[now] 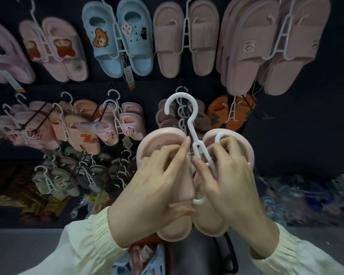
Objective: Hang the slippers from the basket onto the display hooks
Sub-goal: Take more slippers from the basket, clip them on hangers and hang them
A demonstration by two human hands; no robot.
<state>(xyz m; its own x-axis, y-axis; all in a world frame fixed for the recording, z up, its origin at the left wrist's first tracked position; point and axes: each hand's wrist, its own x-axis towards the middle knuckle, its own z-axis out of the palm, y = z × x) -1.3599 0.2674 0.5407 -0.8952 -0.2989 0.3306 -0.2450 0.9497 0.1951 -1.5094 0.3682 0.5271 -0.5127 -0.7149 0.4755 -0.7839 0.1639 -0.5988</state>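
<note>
I hold a pair of pale pink slippers (161,139) upright in front of the dark display wall, clipped on a white plastic hanger (182,105) whose hook points up. My left hand (155,187) grips the left slipper, its index finger touching the hanger stem. My right hand (232,181) grips the right slipper and the hanger's lower frame. Below my wrists, the basket (229,247) shows only a dark handle, with blue and pink slippers (147,257) inside it.
The wall holds several hung pairs: blue cartoon clogs (115,36), dusty pink slides (187,36), an orange pair (230,112), peach ones (81,124) on black hooks. Bagged slippers (298,197) lie on a shelf at the right. A grey ledge (28,247) runs along the front.
</note>
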